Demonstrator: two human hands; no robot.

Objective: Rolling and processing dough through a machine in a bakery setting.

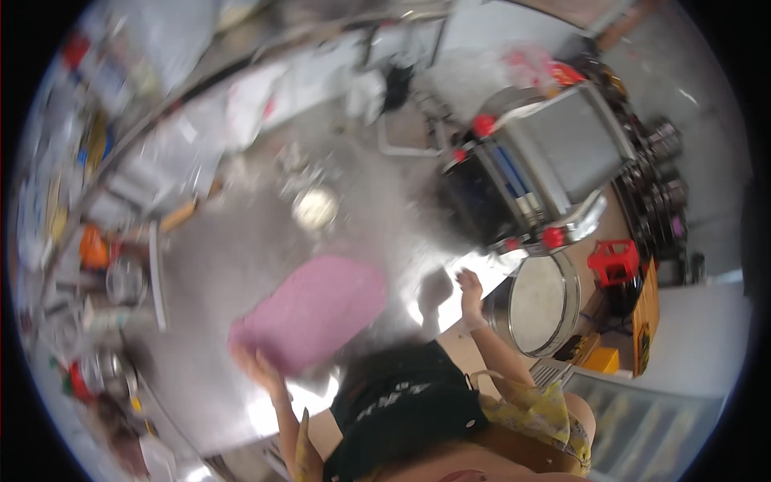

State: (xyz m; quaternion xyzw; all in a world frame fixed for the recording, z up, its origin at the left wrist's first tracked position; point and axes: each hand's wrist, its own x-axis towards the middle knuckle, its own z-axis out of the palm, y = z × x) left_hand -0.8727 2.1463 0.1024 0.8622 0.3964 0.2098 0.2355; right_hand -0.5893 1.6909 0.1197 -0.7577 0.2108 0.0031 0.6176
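A flat, rounded-oblong slab of pink dough [317, 313] lies slantwise on the steel worktop [205, 277]. My left hand [259, 368] touches its near left end, the fingers stretched along the edge and slightly blurred. To the right, my right hand [471, 296] is raised with nothing in it and its fingers apart. It is away from the dough, beside a round, pale-topped drum-shaped container [542, 301]. Beyond the dough sits a small heap of whitish powder or dough [315, 208], too blurred to tell which.
A metal roller machine [554, 161] with red knobs stands at the right. Below it is a red plastic stool [614, 262]. Along the left edge are a clear jar [127, 279] and a metal bowl [116, 373]. A wooden stick [178, 215] lies far left.
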